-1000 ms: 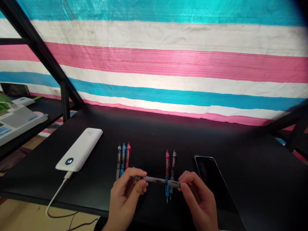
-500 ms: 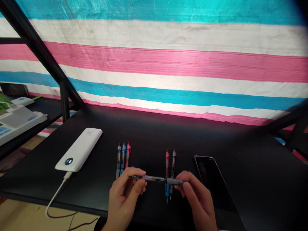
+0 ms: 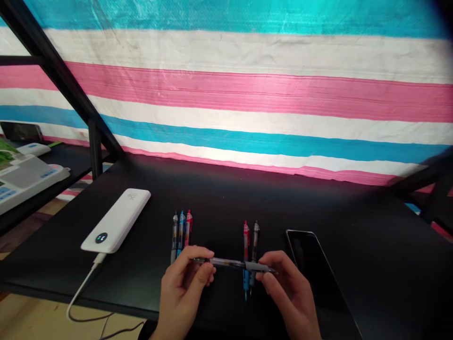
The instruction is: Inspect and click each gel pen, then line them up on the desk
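Note:
A clear-barrelled pen (image 3: 230, 263) with a grey grip lies crosswise between my two hands, above the black table (image 3: 219, 198). My left hand (image 3: 184, 293) pinches its left end with thumb and fingers closed. My right hand (image 3: 288, 293) pinches the grey grip end, fingers closed round it. Just behind my left hand lie three pens (image 3: 181, 231) side by side, with black, blue and red tops. Under the held pen lie two more pens (image 3: 249, 250), one red and one black.
A white power bank (image 3: 116, 219) with a cable running off the front edge lies at the left. A dark phone (image 3: 311, 264) lies flat to the right of my right hand. A striped tarp (image 3: 247, 89) hangs behind. A side shelf at far left holds white devices (image 3: 24, 174).
My right hand has slid a little left along the grey grip, so the pen's tip now sticks out past the fingers. The left hand has barely moved.

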`<action>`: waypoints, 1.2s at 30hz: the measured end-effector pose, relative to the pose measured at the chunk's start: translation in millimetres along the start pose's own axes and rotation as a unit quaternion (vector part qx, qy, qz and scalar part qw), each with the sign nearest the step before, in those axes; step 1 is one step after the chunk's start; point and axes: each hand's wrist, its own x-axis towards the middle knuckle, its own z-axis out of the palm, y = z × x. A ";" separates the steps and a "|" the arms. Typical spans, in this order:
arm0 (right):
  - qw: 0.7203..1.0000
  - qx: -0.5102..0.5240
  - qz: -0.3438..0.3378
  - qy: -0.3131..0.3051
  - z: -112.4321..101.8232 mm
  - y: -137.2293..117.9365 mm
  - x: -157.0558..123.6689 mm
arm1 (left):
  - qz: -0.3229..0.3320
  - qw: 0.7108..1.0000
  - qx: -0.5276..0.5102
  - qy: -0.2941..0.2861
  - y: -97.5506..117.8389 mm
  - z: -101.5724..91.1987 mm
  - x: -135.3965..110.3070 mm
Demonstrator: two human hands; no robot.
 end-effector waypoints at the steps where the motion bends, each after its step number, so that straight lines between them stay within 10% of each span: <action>1: 1.000 -0.001 0.009 0.001 -0.1 0.3 -0.3 | -0.001 1.000 0.000 0.000 0.4 0.3 0.1; 36: 0.970 0.237 -0.049 0.039 -24.0 26.3 4.4 | 0.001 0.998 -0.039 0.048 0.2 -12.9 8.2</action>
